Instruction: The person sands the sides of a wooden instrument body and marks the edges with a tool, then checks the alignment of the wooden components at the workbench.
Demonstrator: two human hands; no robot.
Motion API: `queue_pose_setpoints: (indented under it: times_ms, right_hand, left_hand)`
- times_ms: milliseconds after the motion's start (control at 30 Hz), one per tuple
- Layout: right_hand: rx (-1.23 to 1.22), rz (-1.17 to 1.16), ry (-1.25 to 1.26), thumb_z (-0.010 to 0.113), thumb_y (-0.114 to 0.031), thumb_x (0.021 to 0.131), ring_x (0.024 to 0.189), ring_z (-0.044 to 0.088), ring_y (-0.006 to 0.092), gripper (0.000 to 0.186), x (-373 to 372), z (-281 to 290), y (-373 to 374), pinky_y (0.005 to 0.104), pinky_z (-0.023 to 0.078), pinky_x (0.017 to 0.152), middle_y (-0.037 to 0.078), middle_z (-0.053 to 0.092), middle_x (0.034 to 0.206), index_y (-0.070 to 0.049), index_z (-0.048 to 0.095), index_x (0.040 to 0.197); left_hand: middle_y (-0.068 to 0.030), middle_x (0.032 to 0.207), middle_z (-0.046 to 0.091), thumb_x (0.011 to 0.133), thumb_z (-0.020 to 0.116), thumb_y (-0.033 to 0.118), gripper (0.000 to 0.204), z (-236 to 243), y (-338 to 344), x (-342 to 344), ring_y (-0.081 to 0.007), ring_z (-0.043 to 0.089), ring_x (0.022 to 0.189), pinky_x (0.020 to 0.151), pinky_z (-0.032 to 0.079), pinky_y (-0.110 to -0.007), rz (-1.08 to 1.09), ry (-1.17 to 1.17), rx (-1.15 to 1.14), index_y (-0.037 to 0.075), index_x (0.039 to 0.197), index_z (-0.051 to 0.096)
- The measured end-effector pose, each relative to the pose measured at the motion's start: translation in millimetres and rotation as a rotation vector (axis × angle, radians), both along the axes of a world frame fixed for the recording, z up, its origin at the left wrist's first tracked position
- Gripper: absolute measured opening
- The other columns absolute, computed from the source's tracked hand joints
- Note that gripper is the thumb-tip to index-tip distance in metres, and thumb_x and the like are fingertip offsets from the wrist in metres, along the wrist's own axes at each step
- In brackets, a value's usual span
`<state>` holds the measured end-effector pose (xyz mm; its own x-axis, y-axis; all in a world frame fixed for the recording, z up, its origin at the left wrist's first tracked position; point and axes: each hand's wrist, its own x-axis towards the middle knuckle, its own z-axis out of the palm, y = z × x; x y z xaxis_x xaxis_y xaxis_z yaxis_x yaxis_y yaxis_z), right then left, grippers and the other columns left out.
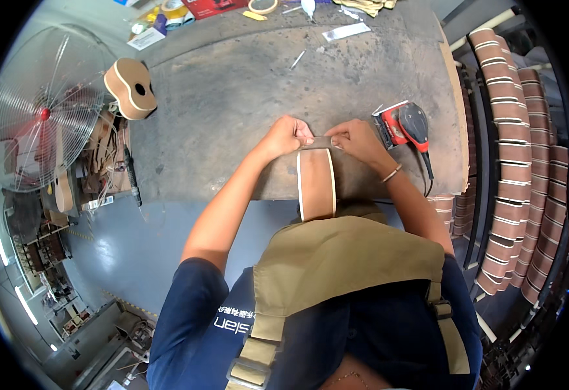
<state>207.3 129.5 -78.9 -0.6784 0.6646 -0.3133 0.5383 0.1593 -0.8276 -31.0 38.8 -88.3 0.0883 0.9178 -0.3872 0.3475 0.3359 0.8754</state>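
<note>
Left hand [289, 135] and right hand [356, 140] pinch brown guitar body [316, 182].

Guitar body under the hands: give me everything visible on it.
The guitar body stands on edge, so its brown wooden side faces the camera, framed by pale binding strips along both long edges. It reaches from the worn grey workbench top back to the person's khaki apron, which hides its near end. The left hand and right hand meet at its far end, fingers pinching a small strip across that end. The face and back are not visible. A red and black sander lies just right, apart from it.
</note>
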Motion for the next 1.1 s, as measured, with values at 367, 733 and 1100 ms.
queue_pose_setpoints:
  times_ms: [367,733,1100]
  right_hand:
    - [0.060,0.121,0.012,0.067,-0.001,0.084,0.076,0.070,0.0307,0.030,4,-5,-17,0.0355,0.055,0.072,0.012,0.072,0.081,-0.006,0.082,0.111]
    - [0.358,0.073,0.198,0.068,-0.001,0.085,0.083,0.066,0.0323,0.034,20,65,-53,0.0417,0.055,0.074,0.013,0.069,0.089,-0.009,0.079,0.115]
    - [0.194,0.085,0.151,0.072,-0.003,0.089,0.076,0.066,0.0254,0.032,32,46,-52,0.0328,0.053,0.072,0.010,0.073,0.090,-0.004,0.078,0.120]
  left_hand:
    - [-0.0050,0.082,0.073,0.088,0.073,-0.007,0.009,-6,-6,-6,-0.0162,0.067,0.080,0.074,0.053,-0.033,-0.070,-0.110,-0.096,0.000,0.092,0.078]
    - [-0.0148,0.085,0.059,0.078,0.064,-0.008,0.016,65,-53,12,-0.0364,0.060,0.088,0.078,0.052,-0.046,-0.100,0.209,0.502,0.000,0.091,0.070]
    - [-0.0138,0.083,0.064,0.078,0.068,-0.006,0.013,59,-54,21,-0.0327,0.063,0.080,0.071,0.053,-0.043,-0.085,0.297,0.495,0.002,0.088,0.072]
